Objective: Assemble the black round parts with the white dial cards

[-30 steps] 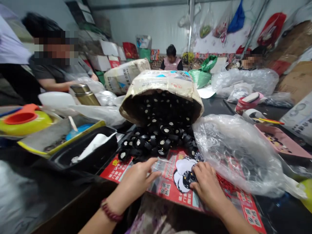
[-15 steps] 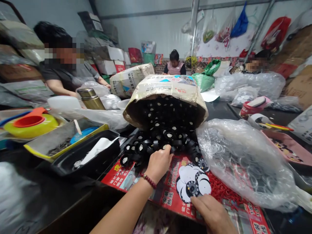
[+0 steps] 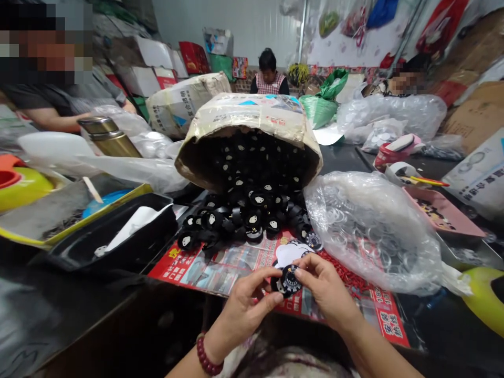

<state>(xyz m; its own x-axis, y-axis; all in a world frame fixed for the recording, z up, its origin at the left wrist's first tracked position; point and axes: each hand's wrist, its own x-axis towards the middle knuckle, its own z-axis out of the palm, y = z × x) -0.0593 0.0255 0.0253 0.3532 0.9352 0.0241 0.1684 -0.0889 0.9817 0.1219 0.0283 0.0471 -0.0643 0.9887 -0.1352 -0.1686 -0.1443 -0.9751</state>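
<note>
"Since the left hand (image 3: 247, 295) and the right hand (image 3: 329, 287) are so close together, what does each one have?"

"The left hand pinches a round black piece (image 3: 275, 284) between its thumb and fingers. The right hand grips a dial disc (image 3: 291, 280), black with a printed face, between thumb and forefinger."

"Do those two touch?"

"The disc overlaps the piece from where I look, its printed side toward me. Whether they actually meet, I can't tell."

"And whereabouts are they being held?"

"Over the near part of a red printed sheet (image 3: 197, 273), just in front of some loose white discs (image 3: 289, 254). The right hand hides part of those."

"What lies past that?"

"A heap of black pieces (image 3: 232, 218), many showing a pale spot. It lies in and before the mouth of a worn carton (image 3: 244, 116) tipped on its side. Another printed disc (image 3: 314, 241) lies at the heap's right end."

"Anything near the right hand?"

"A clear plastic bag (image 3: 362, 199) with see-through rings inside, and red shreds (image 3: 348, 274) beside it."

"Off to the left?"

"A black tray (image 3: 155, 237) with white paper (image 3: 132, 228) in it, well apart from the left hand."
</note>
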